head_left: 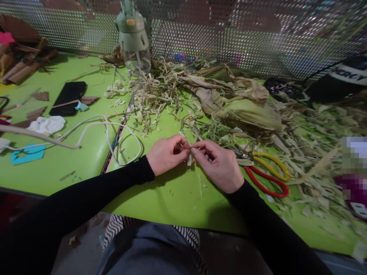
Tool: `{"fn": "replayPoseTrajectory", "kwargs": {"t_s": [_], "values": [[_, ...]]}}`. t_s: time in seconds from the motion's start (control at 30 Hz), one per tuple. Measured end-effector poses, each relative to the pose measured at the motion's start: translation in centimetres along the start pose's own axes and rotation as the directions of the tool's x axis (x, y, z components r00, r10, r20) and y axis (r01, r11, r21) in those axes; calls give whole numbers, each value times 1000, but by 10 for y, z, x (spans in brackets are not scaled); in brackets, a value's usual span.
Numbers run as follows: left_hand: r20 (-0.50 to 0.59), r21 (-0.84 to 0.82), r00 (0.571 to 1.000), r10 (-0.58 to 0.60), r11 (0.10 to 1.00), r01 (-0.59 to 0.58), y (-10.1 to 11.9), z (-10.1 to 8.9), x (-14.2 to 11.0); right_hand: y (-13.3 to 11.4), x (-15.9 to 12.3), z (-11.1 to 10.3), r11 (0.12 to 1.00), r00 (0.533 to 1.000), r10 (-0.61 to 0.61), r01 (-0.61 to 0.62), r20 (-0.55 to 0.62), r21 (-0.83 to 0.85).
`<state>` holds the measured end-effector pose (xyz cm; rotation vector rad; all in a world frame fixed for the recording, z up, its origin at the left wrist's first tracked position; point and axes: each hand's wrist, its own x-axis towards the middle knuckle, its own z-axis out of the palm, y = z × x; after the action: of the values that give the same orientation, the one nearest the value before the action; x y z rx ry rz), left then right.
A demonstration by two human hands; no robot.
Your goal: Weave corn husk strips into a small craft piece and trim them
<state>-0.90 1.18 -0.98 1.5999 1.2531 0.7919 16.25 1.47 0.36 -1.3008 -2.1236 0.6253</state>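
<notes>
My left hand (168,154) and my right hand (219,164) meet fingertip to fingertip above the green table (86,160), near its front edge. Both pinch one small pale strip of corn husk (189,158) between thumbs and fingers; most of it is hidden by the fingers. Both arms wear black sleeves. Just beyond the hands lies a heap of dried corn husks (246,110) and shredded husk strips (151,95).
Scissors with a red and a yellow handle (269,173) lie right of my right hand. A white cable (94,131) loops at left, near a black phone (68,97), white cloth (47,124) and blue paper shape (28,152). A green-lidded bottle (134,38) stands before the perforated metal screen (258,34).
</notes>
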Motion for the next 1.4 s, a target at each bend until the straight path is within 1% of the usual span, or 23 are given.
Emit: {"fn": "replayPoseTrajectory", "kwargs": {"t_s": [0.07,0.23,0.37,0.47,0.53,0.67,0.73,0.8,0.9,1.1,1.2,1.3,1.4], "values": [[10,4,1000,5,1000,-5,1,0,0,0,1,0,1000,1000,12,-12,1,3],[-6,6,1000,11,1000,-11,2,-1,0,2,1,0,998,999,52,-52,2,35],[23,-14,999,32,999,-31,2,-1,-1,7,0,2,981,993,114,-117,30,154],[17,-27,999,38,999,-37,2,-1,-1,10,0,2,965,990,135,-139,34,223],[13,-28,999,38,999,-38,1,0,-1,11,0,2,970,993,118,-120,21,210],[14,-27,999,40,999,-39,0,0,-1,7,0,1,993,997,71,-71,-3,98],[11,-10,999,40,999,-40,0,0,-1,5,0,0,995,998,69,-69,1,77],[4,1,999,45,999,-45,-1,-1,-1,4,0,0,991,996,87,-88,16,105],[-2,15,998,55,998,-55,-2,-1,0,4,0,1,968,989,136,-146,61,202],[-7,82,995,98,992,-97,0,-1,-2,5,3,4,885,961,229,-273,157,377],[-40,102,995,91,991,-86,2,0,-3,5,5,5,858,946,248,-314,209,406],[-64,113,996,68,992,-61,4,1,-3,4,6,3,860,943,229,-313,243,402],[-58,84,997,41,996,-36,4,0,-2,5,6,1,854,939,214,-313,268,415]]}}
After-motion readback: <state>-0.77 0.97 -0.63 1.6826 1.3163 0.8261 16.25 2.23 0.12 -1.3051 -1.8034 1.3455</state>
